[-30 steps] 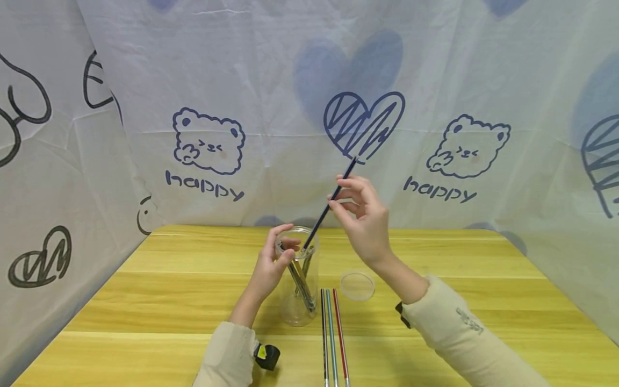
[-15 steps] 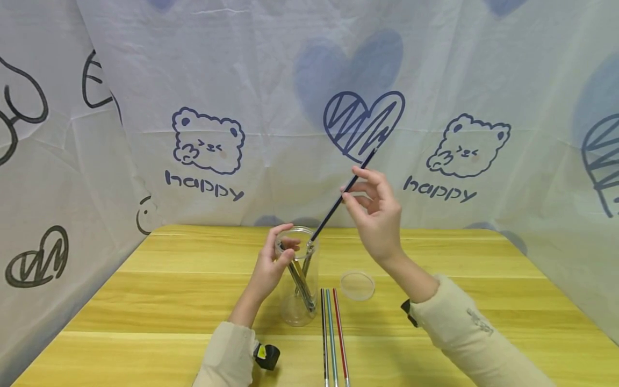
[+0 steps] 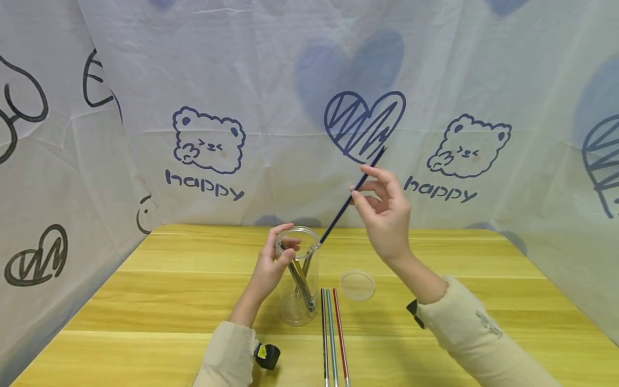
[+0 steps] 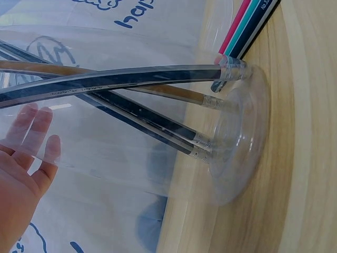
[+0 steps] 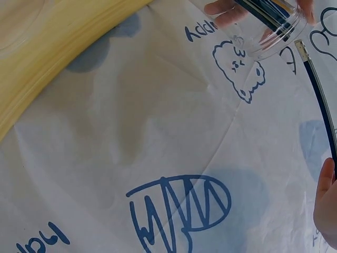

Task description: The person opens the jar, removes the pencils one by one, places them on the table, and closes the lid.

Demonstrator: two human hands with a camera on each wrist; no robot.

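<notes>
A clear plastic jar [image 3: 299,312] stands upright on the table with several pencils [image 3: 301,285] leaning inside it. My left hand [image 3: 271,263] grips the jar near its rim, thumb and fingers around the wall. Through that wall, the left wrist view shows dark pencils and a brown pencil [image 4: 179,94], their eraser ends down. Between thumb and fingers, my right hand [image 3: 387,215] pinches a dark pencil [image 3: 338,215], slanted up to the right. Its eraser end [image 5: 300,48] is just by the jar's mouth in the right wrist view.
Black [image 3: 324,333], teal [image 3: 331,333] and red [image 3: 340,333] pencils lie side by side in front of the jar. A round clear lid [image 3: 357,285] lies flat to their right. Behind the wooden table [image 3: 159,301] hangs a printed cloth [image 3: 271,75].
My right hand has moved right and slightly up with the dark pencil, whose lower end has come from inside the jar's mouth to the rim's right side. The left hand stays put.
</notes>
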